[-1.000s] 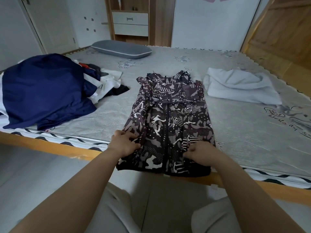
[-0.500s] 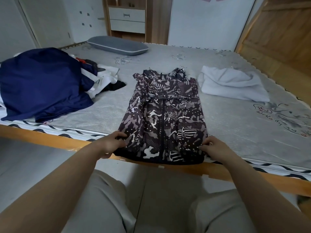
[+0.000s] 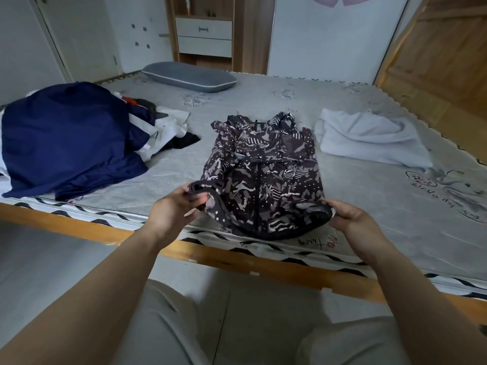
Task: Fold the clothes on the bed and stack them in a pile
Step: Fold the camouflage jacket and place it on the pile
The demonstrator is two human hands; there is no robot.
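Observation:
A dark camouflage-patterned jacket (image 3: pixel 263 177) lies lengthwise on the grey mattress (image 3: pixel 369 206), sleeves folded in, hood at the far end. My left hand (image 3: pixel 175 209) pinches its near left hem corner and holds it raised off the bed. My right hand (image 3: pixel 347 216) grips the near right hem corner, also lifted slightly. A heap of unfolded clothes topped by a navy blue garment (image 3: pixel 68 138) sits at the left of the bed. A folded white garment (image 3: pixel 369 139) lies to the right of the jacket.
A grey pillow (image 3: pixel 188 76) lies at the far side of the mattress. The wooden bed frame (image 3: pixel 79 225) runs along the near edge, with my knees just below it. A wooden drawer unit (image 3: pixel 204 35) and white walls stand behind the bed.
Both hands have slid out to the jacket's bottom corners, taken hold of the hem and lifted it off the mattress edge. The camera has tilted slightly.

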